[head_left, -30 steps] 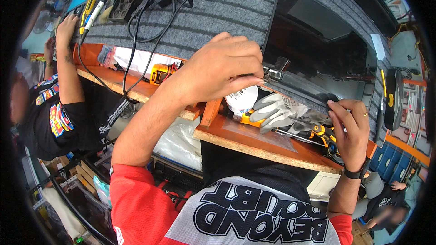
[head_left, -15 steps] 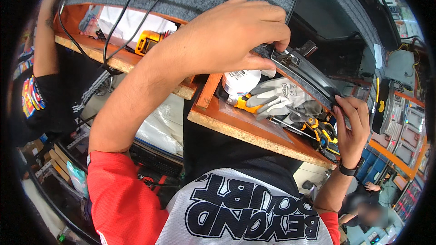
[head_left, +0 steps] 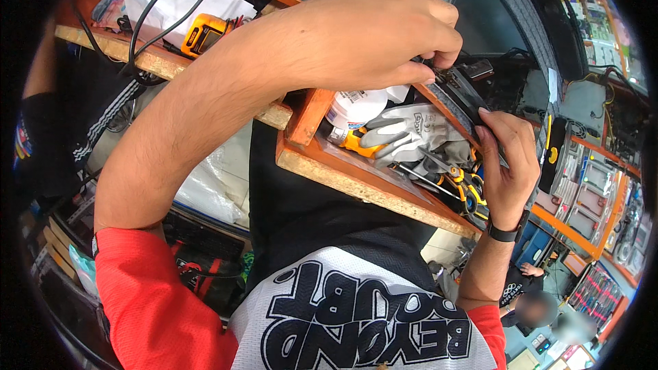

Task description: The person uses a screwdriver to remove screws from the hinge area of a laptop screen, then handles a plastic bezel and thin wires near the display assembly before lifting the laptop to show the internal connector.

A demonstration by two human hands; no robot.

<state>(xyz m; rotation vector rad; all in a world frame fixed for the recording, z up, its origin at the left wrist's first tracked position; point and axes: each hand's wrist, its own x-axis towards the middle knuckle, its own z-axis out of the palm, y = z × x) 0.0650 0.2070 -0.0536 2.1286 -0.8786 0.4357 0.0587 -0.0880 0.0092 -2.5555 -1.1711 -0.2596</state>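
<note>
My left hand reaches across from the left with curled fingers closed on the far end of a dark strip along the near edge of a black screen panel. My right hand has bent fingertips on the strip's lower right end, with thumb and fingers close to it. A small dark block sits by the screen's edge. Just below, the shelf holds a white tub, grey-white gloves and yellow-black hand tools.
The wooden shelf edge runs beneath my arms. A yellow-black device and black cables lie at upper left. A co-worker's arm is at far left, another person at lower right. Racks of parts stand right.
The whole view has shifted. My left hand has moved right onto the strip's end and curled its fingers there. My right hand stays at the other end, its fingers more bent.
</note>
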